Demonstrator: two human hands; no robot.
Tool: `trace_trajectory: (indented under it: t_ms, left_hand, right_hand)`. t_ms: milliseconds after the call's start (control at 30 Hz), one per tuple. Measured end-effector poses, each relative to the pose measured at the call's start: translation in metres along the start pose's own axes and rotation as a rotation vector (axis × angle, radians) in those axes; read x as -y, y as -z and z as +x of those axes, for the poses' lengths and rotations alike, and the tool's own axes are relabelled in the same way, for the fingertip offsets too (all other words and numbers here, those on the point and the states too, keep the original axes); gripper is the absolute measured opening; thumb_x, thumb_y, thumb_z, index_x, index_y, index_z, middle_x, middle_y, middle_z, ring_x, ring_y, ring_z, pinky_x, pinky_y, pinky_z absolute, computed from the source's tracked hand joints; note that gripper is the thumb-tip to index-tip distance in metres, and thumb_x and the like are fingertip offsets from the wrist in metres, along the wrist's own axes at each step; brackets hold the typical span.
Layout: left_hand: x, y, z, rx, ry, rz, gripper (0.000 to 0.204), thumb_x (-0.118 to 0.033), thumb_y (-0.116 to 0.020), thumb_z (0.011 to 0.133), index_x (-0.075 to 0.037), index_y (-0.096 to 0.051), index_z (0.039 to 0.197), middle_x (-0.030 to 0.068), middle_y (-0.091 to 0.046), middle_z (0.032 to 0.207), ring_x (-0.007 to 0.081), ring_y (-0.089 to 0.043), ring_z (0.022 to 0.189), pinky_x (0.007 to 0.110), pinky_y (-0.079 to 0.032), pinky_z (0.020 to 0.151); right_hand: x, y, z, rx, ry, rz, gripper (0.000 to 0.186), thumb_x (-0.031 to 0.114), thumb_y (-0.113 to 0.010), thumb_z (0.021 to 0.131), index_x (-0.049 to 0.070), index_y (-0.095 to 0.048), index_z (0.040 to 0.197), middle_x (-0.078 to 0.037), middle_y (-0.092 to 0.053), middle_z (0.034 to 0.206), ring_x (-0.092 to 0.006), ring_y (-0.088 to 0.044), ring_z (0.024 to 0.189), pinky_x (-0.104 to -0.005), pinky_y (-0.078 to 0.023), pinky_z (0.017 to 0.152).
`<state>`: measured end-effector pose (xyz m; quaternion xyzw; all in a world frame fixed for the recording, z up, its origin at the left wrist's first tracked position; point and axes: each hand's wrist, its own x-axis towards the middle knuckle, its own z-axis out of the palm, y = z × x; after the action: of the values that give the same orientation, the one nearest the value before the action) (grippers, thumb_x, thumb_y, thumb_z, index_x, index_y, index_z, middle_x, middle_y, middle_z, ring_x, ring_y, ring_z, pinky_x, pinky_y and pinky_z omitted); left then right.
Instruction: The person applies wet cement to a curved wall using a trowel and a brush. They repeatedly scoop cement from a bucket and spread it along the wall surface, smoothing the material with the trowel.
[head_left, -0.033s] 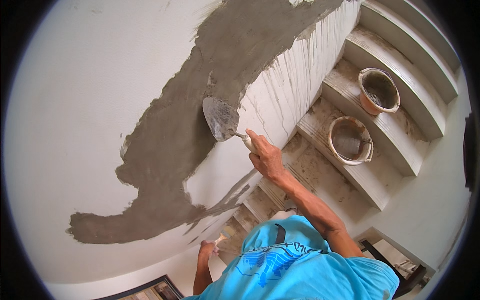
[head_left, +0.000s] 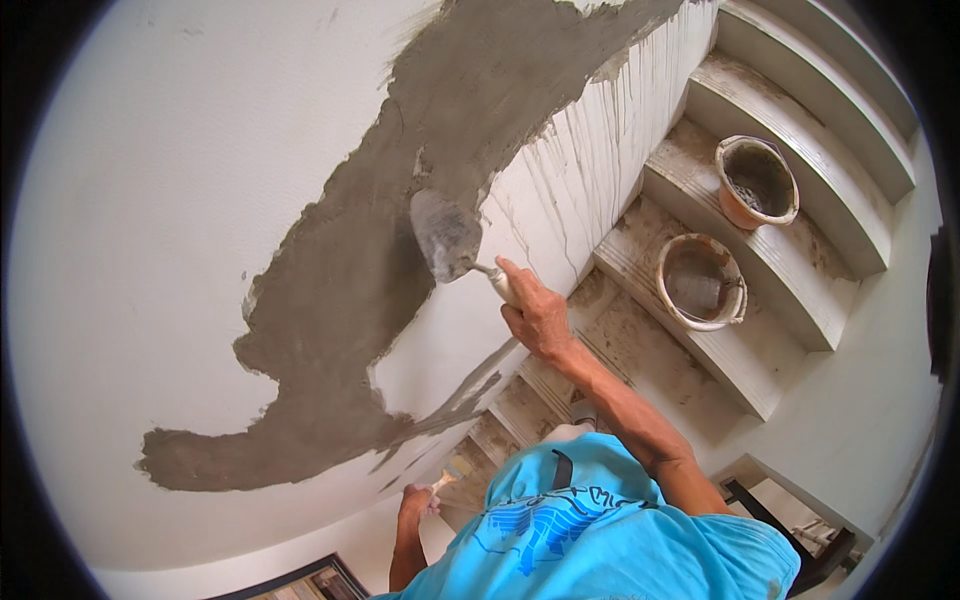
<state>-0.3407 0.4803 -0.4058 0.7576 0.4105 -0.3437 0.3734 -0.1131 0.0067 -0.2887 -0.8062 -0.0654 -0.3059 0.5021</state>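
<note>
My right hand [head_left: 538,314] is closed round the pale handle of a pointing trowel [head_left: 446,240]. The trowel's grey, mortar-smeared blade lies over the right edge of a long patch of wet grey mortar [head_left: 330,290] on the white wall [head_left: 190,200]. Whether the blade presses on the wall, I cannot tell. Lower down, my left hand [head_left: 418,499] grips a paintbrush [head_left: 450,475] by its light handle, bristles pointing up and away from me. That brush is near the foot of the wall, above the steps.
Stained stairs [head_left: 650,345] climb toward the upper right beside the wall. A bucket with grey mortar [head_left: 757,182] stands on one step; a bucket of murky liquid [head_left: 701,281] sits on a lower one. A dark-framed picture [head_left: 300,582] is at the bottom edge.
The trowel and my right hand have shifted very slightly to the right, the blade a little blurred. My left hand keeps its hold on the paintbrush.
</note>
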Motion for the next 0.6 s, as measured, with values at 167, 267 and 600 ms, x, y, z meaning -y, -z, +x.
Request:
trace_trajectory:
  t_ms: [167, 267, 600]
  left_hand:
    - [0.015, 0.008, -0.008, -0.008, -0.008, -0.039, 0.030, -0.010, -0.057, 0.094, 0.009, -0.058, 0.116, 0.0199, -0.066, 0.081, 0.0245, -0.063, 0.060, 0.043, -0.060, 0.053]
    - [0.020, 0.006, -0.002, -0.024, 0.010, -0.022, 0.032, -0.011, -0.058, 0.093, 0.010, -0.056, 0.118, 0.0206, -0.066, 0.081, 0.0249, -0.063, 0.060, 0.044, -0.060, 0.053]
    - [0.066, 0.008, 0.057, -0.038, 0.095, -0.013, 0.035, -0.011, -0.055, 0.095, 0.013, -0.054, 0.120, 0.0233, -0.068, 0.084, 0.0255, -0.063, 0.058, 0.043, -0.059, 0.050]
  right_hand:
    - [-0.013, 0.025, 0.060, -0.278, -0.148, 0.037, 0.070, -0.007, -0.063, 0.074, 0.008, -0.047, 0.140, -0.022, -0.063, 0.110, -0.0400, -0.066, 0.082, -0.0467, -0.054, 0.071]
    - [-0.015, 0.044, 0.095, -0.302, -0.173, -0.039, 0.067, -0.005, -0.062, 0.076, 0.008, -0.046, 0.140, -0.024, -0.063, 0.109, -0.0420, -0.066, 0.083, -0.0477, -0.054, 0.070]
    - [-0.009, 0.023, 0.046, -0.077, -0.046, -0.007, 0.071, -0.006, -0.062, 0.074, 0.009, -0.045, 0.141, -0.019, -0.064, 0.104, -0.0381, -0.067, 0.079, -0.0472, -0.056, 0.068]
